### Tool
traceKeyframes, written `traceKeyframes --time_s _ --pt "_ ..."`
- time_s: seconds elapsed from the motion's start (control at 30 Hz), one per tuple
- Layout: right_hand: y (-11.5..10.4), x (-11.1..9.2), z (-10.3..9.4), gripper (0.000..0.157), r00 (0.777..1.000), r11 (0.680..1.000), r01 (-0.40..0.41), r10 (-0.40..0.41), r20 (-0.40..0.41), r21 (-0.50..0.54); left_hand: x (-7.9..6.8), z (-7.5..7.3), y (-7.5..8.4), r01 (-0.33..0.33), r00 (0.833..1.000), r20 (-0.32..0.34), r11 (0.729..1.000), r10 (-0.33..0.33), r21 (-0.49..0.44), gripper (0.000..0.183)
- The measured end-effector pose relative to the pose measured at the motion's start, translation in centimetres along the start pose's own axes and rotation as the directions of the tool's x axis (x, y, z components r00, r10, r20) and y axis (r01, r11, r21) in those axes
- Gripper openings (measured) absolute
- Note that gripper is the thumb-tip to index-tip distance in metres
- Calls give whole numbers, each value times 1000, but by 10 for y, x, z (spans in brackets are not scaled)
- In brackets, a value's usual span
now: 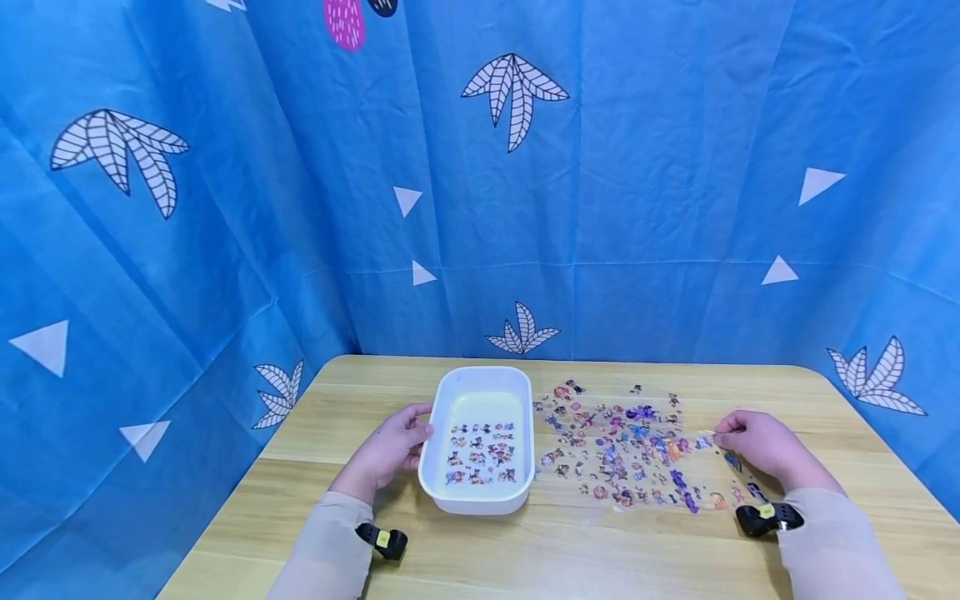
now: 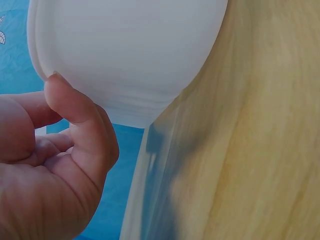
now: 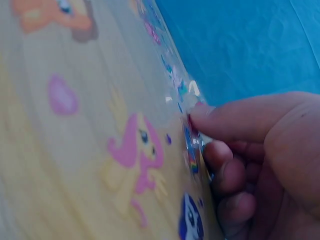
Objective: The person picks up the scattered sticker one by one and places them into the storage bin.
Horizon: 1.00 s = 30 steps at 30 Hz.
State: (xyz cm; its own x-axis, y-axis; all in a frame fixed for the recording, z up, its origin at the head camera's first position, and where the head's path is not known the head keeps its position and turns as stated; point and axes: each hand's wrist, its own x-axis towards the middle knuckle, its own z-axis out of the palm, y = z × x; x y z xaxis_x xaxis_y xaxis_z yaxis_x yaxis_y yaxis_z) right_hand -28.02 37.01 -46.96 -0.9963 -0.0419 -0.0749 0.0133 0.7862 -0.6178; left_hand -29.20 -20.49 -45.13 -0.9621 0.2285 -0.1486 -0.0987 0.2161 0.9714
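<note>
A blue cloth [image 1: 637, 192] printed with white leaves and triangles fills the upper part of the head view, and the wood-grain table [image 1: 480, 562] runs along the bottom beneath it. Clear sticker sheets [image 1: 618, 454] covered in small colourful cartoon figures spread from the centre of the frame toward the lower right, overlapping so much that I cannot tell where one ends and the next begins. A white rectangular tub [image 1: 483, 505] sits in the lower middle, just left of the spread and between my hands; rows of small figures show on its floor, though whether they are on a loose sheet I cannot tell. Each wrist carries a black camera, the left one [image 1: 388, 543] and the right one [image 1: 767, 518], over pale sleeves [image 1: 843, 542]. My left hand [image 1: 390, 450] grips the tub's left side, thumb at the rim and the other fingers curled below. My right hand [image 1: 768, 450] is closed to a narrow pinch, thumb and forefinger nipping the edge of a clear sticker sheet [image 3: 85, 140], the remaining fingers folded under. In the right wrist view that sheet extends leftward from my fingertips, a yellow pony with a pink mane [image 3: 130, 140] near the middle of the frame. In the head view, the rest of the spread lies left of my right hand, with the tub beyond it.
</note>
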Motion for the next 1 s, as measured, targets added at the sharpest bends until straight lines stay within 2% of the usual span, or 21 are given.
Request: traceKeyframes --time_s 0.2,0.33,0.57,0.8,0.9,1.0 --pt "3 -4 -3 16 999 998 43 -43 -1 40 -2 1 3 16 1000 -23 1000 -16 0 50" --pt "5 -6 -4 19 999 992 45 -45 0 114 -3 1 4 10 1000 -14 1000 -10 -1 51" --pt "9 -10 -8 21 999 949 32 -42 26 315 -3 0 3 10 1000 -6 1000 -11 -7 50" --pt "9 -12 -12 32 996 931 -2 -33 88 365 -2 1 3 14 1000 -7 1000 -14 -12 51" --pt "10 -13 -13 26 994 922 3 -46 102 386 -2 1 3 12 1000 -5 1000 -12 -12 51" --pt "11 -14 -15 19 994 894 -5 -44 99 448 -2 1 4 11 1000 -4 1000 -11 -10 51"
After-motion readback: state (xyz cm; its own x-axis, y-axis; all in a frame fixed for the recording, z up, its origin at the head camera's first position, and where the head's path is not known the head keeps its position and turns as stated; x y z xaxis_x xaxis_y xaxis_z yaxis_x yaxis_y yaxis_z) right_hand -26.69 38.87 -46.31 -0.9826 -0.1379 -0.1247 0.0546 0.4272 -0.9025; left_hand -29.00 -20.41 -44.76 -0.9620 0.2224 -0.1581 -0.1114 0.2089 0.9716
